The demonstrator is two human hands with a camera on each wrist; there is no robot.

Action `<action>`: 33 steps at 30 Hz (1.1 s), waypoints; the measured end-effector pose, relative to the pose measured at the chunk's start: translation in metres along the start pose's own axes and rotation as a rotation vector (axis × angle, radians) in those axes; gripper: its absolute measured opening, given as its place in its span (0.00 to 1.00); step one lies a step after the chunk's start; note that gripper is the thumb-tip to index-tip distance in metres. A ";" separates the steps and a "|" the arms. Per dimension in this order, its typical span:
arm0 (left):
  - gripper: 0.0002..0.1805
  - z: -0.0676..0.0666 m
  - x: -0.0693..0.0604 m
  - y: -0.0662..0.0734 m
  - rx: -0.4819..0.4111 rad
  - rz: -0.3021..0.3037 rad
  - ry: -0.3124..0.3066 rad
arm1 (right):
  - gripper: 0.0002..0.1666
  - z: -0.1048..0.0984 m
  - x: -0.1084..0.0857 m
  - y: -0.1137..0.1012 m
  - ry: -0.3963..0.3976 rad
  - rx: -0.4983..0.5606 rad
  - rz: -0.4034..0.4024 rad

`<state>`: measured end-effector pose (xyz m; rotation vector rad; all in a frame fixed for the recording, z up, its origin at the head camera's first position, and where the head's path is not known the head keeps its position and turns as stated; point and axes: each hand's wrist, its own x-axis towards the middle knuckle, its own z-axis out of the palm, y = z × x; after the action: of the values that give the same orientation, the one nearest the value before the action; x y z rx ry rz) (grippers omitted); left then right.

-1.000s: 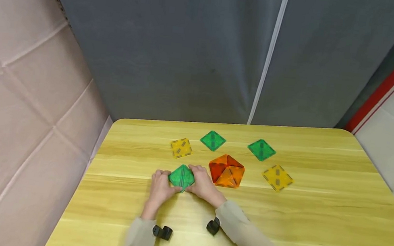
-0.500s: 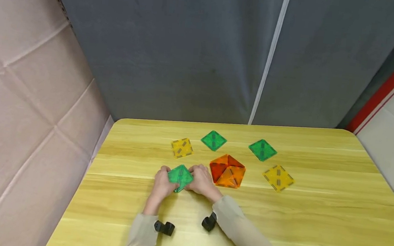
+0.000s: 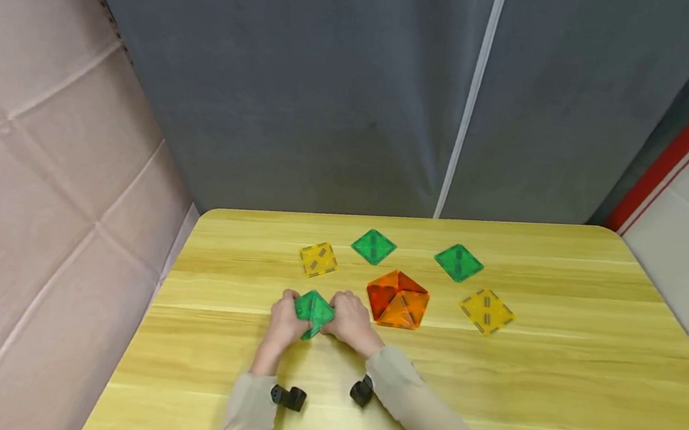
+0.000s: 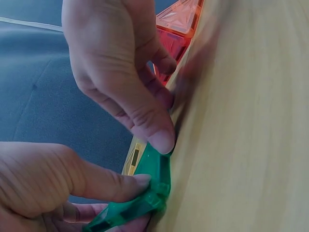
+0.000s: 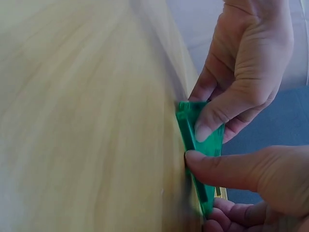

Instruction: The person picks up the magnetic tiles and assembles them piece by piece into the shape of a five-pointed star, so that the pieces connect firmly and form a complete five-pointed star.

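Two translucent green triangular magnetic tiles point(image 3: 311, 308), joined along one edge, are bent along that seam just over the wooden table. My left hand point(image 3: 286, 320) pinches the left tile, its thumb on the near face in the left wrist view. From the other side my right hand point(image 3: 352, 319) grips the right tile, its thumb point(image 5: 219, 169) pressed on the green face in the right wrist view. Some fingertips are hidden behind the tiles. Just right of my right hand stands an orange pyramid of triangular tiles point(image 3: 398, 306).
Two flat green tile pairs point(image 3: 373, 247) point(image 3: 458, 263) lie toward the back of the table point(image 3: 527, 406). Flat yellow tile pieces point(image 3: 318, 259) point(image 3: 486, 311) lie at left and right of the pyramid. A grey curtain point(image 3: 332, 100) hangs behind the table.
The green tile pair has gone from nearly flat to folded along its seam, shifting slightly left. Both hands keep hold of it, and the right hand has moved a little left.
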<state>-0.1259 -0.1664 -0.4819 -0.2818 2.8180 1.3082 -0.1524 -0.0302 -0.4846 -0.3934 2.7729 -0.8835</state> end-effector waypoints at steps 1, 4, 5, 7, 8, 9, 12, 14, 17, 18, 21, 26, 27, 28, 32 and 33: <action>0.32 0.000 0.000 0.000 0.003 0.003 -0.002 | 0.20 0.000 -0.001 0.001 0.005 0.006 -0.007; 0.31 0.000 0.001 0.001 0.012 -0.002 -0.009 | 0.18 -0.001 -0.003 0.004 0.021 0.010 -0.026; 0.31 0.000 0.002 0.001 0.014 -0.007 -0.012 | 0.17 -0.001 -0.004 0.004 0.029 0.005 -0.032; 0.31 0.000 0.002 0.001 0.020 -0.012 -0.017 | 0.17 0.000 -0.005 0.004 0.045 0.007 -0.045; 0.31 0.000 0.002 0.000 0.020 -0.019 -0.020 | 0.17 0.000 -0.006 0.003 0.050 0.017 -0.047; 0.31 0.000 0.002 0.000 0.019 -0.021 -0.024 | 0.18 0.001 -0.006 0.003 0.056 0.033 -0.045; 0.32 0.001 0.003 0.001 0.022 -0.021 -0.028 | 0.23 -0.001 -0.007 0.002 0.054 0.146 -0.017; 0.32 0.001 0.003 0.001 0.020 -0.024 -0.030 | 0.28 -0.003 -0.006 0.001 0.049 0.238 0.027; 0.33 0.002 0.003 0.001 0.015 -0.027 -0.028 | 0.27 -0.009 -0.007 0.001 0.025 0.383 0.120; 0.33 0.002 0.003 0.001 0.015 -0.029 -0.027 | 0.26 -0.010 -0.007 0.002 0.017 0.423 0.149; 0.33 0.001 0.002 0.001 0.016 -0.039 -0.024 | 0.21 -0.013 -0.011 0.003 -0.006 0.630 0.235; 0.34 0.001 0.000 0.003 0.016 -0.046 -0.018 | 0.21 -0.014 -0.018 0.009 -0.020 1.021 0.335; 0.34 0.001 -0.001 0.003 0.015 -0.044 -0.016 | 0.22 -0.015 -0.020 0.009 -0.017 1.063 0.350; 0.34 0.001 -0.001 0.003 0.013 -0.042 -0.015 | 0.22 -0.015 -0.021 0.010 -0.016 1.095 0.360; 0.34 0.001 -0.001 0.003 0.011 -0.031 -0.017 | 0.23 -0.014 -0.021 0.009 -0.006 1.152 0.384; 0.34 0.001 -0.001 0.003 0.008 -0.031 -0.017 | 0.22 -0.014 -0.021 0.010 -0.010 1.160 0.385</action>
<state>-0.1259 -0.1641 -0.4803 -0.3114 2.7925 1.2870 -0.1387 -0.0085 -0.4768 0.3183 1.7467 -2.0460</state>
